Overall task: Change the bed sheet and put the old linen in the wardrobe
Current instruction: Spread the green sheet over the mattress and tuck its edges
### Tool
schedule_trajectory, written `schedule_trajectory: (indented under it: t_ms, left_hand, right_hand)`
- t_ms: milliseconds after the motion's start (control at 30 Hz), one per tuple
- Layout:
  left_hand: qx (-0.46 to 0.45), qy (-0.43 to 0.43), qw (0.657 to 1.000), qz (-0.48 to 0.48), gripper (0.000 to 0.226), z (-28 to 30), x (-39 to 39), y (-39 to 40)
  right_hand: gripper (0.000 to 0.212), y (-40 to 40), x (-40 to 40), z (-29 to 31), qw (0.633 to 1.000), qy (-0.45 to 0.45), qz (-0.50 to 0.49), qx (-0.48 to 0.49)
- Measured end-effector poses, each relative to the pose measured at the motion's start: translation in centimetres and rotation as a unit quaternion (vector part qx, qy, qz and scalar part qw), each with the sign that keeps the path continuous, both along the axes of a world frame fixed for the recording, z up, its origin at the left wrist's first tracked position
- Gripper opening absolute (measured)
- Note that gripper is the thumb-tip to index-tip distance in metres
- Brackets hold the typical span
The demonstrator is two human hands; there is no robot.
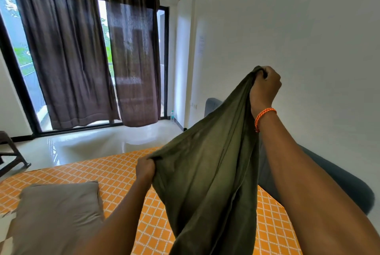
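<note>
You hold the green cloth (205, 172) w/ both hands: right hand (265, 83) grip clamped high, left hand (145, 169) grip clamped low, prob to spread it over the bed (115, 170)

We are in a bedroom of a home. Before us lies a bed (86, 172) dressed in an orange sheet with a white lattice print, a grey pillow (59, 211) resting on it, and a padded grey headboard (339, 180) set against a plain white wall (298, 28). Across the glossy tiled floor (98, 143) we see a tall black-framed glass door or window (164, 59), hung with dark brown eyelet curtains (67, 59) on a metal rod, greenery showing outside. A water bottle (172, 116) stands on the floor near the corner, and part of a dark chair (10, 151) shows at the left edge
</note>
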State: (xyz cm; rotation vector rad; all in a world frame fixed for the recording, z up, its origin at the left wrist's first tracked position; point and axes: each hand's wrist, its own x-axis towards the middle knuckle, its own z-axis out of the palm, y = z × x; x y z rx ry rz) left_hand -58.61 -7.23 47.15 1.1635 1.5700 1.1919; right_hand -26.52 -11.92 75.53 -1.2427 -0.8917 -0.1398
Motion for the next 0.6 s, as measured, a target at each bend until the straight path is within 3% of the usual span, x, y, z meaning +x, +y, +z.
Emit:
schedule_trajectory:
  t_ms: [133,600]
  left_hand:
    - [0.083,-0.068,0.994,-0.029,0.042,7.9,-0.8,2.0]
    - [0.342,-0.163,0.920,-0.101,0.063,29.2,-1.5,3.0]
  right_hand:
    - [0.029,0.2,-0.1,1.6,0.997,0.071,0.012,0.012]
    - [0.037,-0.3,-4.9,14.1,0.981,0.066,0.125,0.130]
